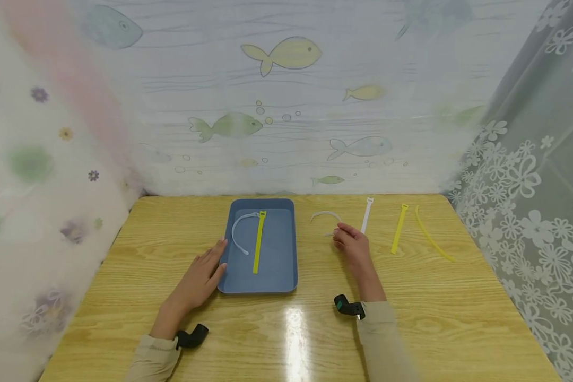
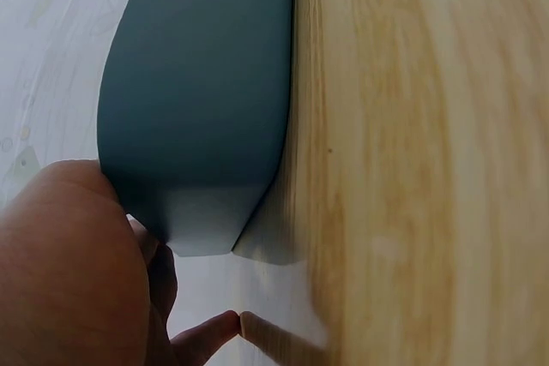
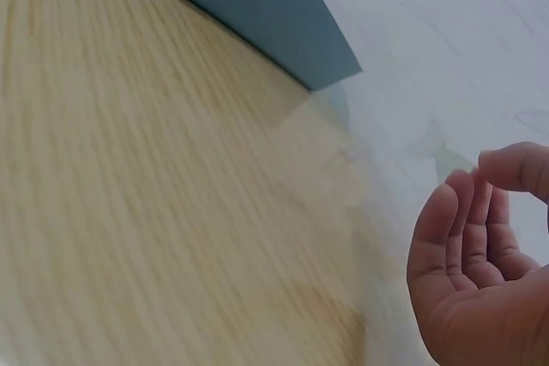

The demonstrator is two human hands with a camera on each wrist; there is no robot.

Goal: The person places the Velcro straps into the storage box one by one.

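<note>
Here, my left hand (image 1: 199, 278) lies flat on the pale wooden table (image 1: 124, 254), fingers straight and relaxed, their tips against the left wall of the shallow blue plastic tray (image 1: 286, 265), which holds a curled white strap (image 1: 241, 229) and a straight yellow strap (image 1: 258, 241). My right hand (image 1: 352, 245) sits right of the tray, fingers loosely curled, tips at one end of an arched white strap (image 1: 326, 216) on the table; I cannot tell whether they pinch it. Just beyond lie a straight white strap (image 1: 366, 214), a flat yellow strap (image 1: 399, 228) and a thin yellow strip (image 1: 432, 240), near the right edge. Open tabletop stretches toward me.
</note>
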